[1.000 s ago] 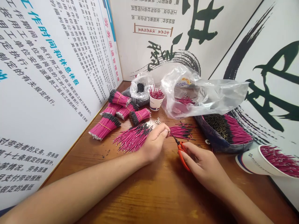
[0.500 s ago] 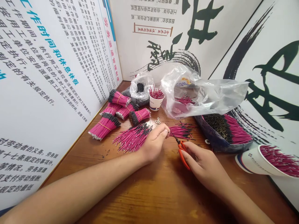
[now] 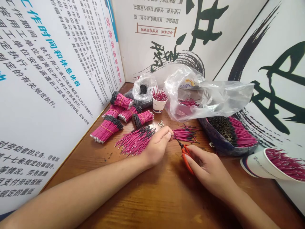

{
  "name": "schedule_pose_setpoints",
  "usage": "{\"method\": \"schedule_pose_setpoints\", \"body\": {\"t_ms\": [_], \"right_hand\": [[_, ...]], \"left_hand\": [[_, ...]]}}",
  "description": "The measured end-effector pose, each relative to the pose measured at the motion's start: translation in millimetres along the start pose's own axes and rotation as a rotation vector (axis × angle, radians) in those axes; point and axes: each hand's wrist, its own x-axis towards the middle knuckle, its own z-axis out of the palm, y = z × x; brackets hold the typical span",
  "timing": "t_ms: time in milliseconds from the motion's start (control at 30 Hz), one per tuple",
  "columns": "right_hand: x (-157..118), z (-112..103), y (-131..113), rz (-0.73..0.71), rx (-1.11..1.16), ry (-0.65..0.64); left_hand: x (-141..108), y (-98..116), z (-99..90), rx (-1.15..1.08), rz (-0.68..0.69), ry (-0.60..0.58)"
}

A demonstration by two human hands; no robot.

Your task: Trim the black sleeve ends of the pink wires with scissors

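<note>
My left hand [image 3: 159,144] is closed in a pinch near the middle of the table, and what sits between its fingertips is too small to make out. In my right hand [image 3: 206,165] are orange-handled pliers [image 3: 186,156], their dark tips pointing at the left fingertips. Loose pink wires with black ends [image 3: 135,141] lie fanned out left of my left hand. Behind the pliers' tips is a smaller spread of pink and black wires [image 3: 186,133]. A small metal ring piece [image 3: 161,123] rests just beyond my left hand.
Banded wire bundles [image 3: 107,128] are stacked at the left. Farther back stand a paper cup of wires [image 3: 159,105] and clear plastic bags [image 3: 214,98]. A dark container of wires [image 3: 228,135] and a tilted cup [image 3: 259,163] are at the right. Printed panels [image 3: 166,38] surround the wooden table [image 3: 147,200].
The pliers' tips have moved slightly up and left, closer to my left fingertips, and their handles look closer together. My left hand has stayed in place.
</note>
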Motion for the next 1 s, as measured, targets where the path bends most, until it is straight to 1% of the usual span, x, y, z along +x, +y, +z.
{"method": "schedule_pose_setpoints", "body": {"t_ms": [200,500,867,1000], "right_hand": [[-0.3,-1.6,2.9,-0.03,-0.031,0.018],[1.1,1.7,3.0,-0.022,-0.025,0.054],[-1.3,1.3,-0.4,0.001,0.012,-0.016],[-1.0,1.2,-1.2,-0.002,0.016,-0.021]], "left_hand": [[-0.9,1.2,0.1,0.008,0.0,0.013],[-0.4,0.4,0.3,0.012,-0.001,0.031],[-1.2,-1.1,-0.3,-0.022,-0.007,0.003],[-0.7,-0.1,-0.4,-0.013,-0.015,-0.001]]}}
